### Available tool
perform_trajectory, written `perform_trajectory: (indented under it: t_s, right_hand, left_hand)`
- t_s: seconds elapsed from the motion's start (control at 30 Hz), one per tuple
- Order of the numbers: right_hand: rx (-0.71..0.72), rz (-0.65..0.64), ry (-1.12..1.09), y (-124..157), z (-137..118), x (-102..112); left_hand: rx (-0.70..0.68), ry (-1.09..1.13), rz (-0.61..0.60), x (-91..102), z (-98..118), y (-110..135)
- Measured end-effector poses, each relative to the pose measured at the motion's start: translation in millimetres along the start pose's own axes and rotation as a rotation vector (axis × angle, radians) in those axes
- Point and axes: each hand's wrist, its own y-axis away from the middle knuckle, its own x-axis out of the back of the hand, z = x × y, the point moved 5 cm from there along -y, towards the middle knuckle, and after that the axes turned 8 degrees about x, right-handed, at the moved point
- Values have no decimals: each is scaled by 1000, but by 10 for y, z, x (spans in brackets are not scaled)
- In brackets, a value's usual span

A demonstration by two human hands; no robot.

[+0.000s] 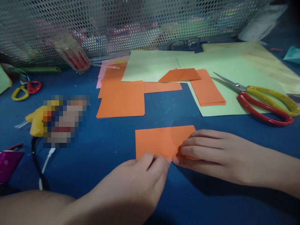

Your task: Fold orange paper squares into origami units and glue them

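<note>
An orange sheet of paper (pixel 156 140), which looks folded into a rectangle, lies on the blue table in front of me. My left hand (pixel 142 181) is closed, its fingers pinched at the paper's near edge around the middle. Flat over the right part of the sheet rests my right hand (pixel 217 153), fingers stretched out and close together. Its thumb touches the near edge beside my left fingertips. Under the right palm, a corner of the paper is hidden.
Orange squares (pixel 123 100) lie behind the sheet. Orange strips (pixel 208 89) and a folded orange piece (pixel 180 75) rest on green paper (pixel 225 62). Large scissors (pixel 243 90) are at right, smaller scissors (pixel 29 89) at left. A yellow glue gun (pixel 38 120), corded, and a jar (pixel 73 56) stand left.
</note>
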Motion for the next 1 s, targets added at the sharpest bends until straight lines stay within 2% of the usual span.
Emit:
perform_trajectory:
  t_s: [0.17,0.33,0.5,0.53,0.67,0.7,0.83,0.9,1.0]
  right_hand:
    - [-36,-11,-77,24,45,71]
    - [-55,-55,-163,237,151,95]
    - [-127,-159,-369,432,341,50]
    - [-179,-144,-380,448,388,44]
    - [-412,103,-262,450,502,72]
    - [-460,125,-236,441,499,55]
    - [-525,3,-237,382,410,-98]
    - [-529,-55,-263,364,369,-149]
    - [-577,-75,-334,355,349,-173]
  left_hand:
    - [-7,19,-43,20,-17,-22]
    - [-24,23,-95,33,-17,-53]
    - [-10,6,-25,2,-31,-16]
    - [-1,10,-5,-14,-33,-3]
    - [30,35,20,-61,-39,17]
    - [33,41,13,-56,-46,10]
    - [90,180,-67,12,-157,-54]
    - [152,288,-62,60,-255,-87]
    - [282,283,-19,92,-405,-117]
